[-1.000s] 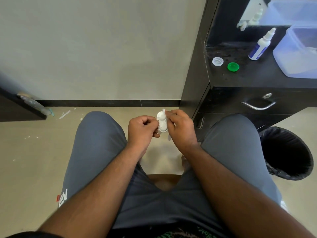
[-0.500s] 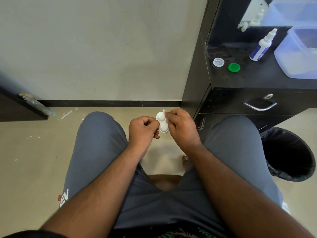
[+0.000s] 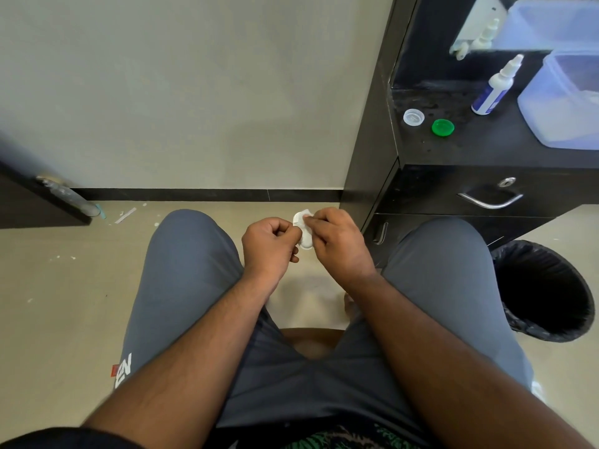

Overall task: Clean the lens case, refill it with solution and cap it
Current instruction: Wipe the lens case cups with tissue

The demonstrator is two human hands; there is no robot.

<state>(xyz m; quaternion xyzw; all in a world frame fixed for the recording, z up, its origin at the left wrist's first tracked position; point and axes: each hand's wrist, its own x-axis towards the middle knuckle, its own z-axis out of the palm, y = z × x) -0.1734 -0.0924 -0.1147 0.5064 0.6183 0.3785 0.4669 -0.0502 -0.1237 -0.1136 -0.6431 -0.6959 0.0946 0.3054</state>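
Left hand (image 3: 270,243) is pinching the white lens case (image 3: 304,233) above the knees; right hand (image 3: 337,244) is pinching a white wipe into its upper well, having worked slightly further in over the last second. Cleaning is probably continuing: white cap (image 3: 413,117), green cap (image 3: 442,127) and solution bottle (image 3: 494,89) are waiting on the dresser top (image 3: 486,147).

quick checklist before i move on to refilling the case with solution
1. Lens case held between left hand and right hand: ok.
2. Wells wiped clean: cannot tell, fingers cover them.
3. Solution bottle upright on the counter: ok.
4. Bottle nozzle open: cannot tell.
5. White cap and green cap lie on the counter: ok.
6. A hand free for the bottle: not ok.
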